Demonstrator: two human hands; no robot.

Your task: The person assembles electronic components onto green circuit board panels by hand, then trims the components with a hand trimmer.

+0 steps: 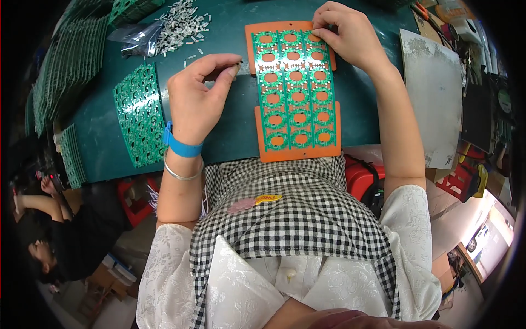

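Note:
A green circuit board panel (297, 97) with rows of oval openings lies on an orange tray (298, 154), in front of me. My right hand (350, 35) is at the panel's far right corner, thumb and forefinger pinched together there; whatever is between them is hidden. Left of the panel, my left hand (198, 98) hovers above the table with its thumb and forefinger closed. A tiny dark bit shows at those fingertips, too small to name. Beside that hand lies a second green circuit board panel (138, 116).
Small white parts (183, 24) lie heaped on the green table (230, 137), beside a clear plastic bag (137, 37). Stacked green panels (71, 66) stand at the far left. To the right is a worn grey board (430, 98). Another person (82, 230) sits at lower left.

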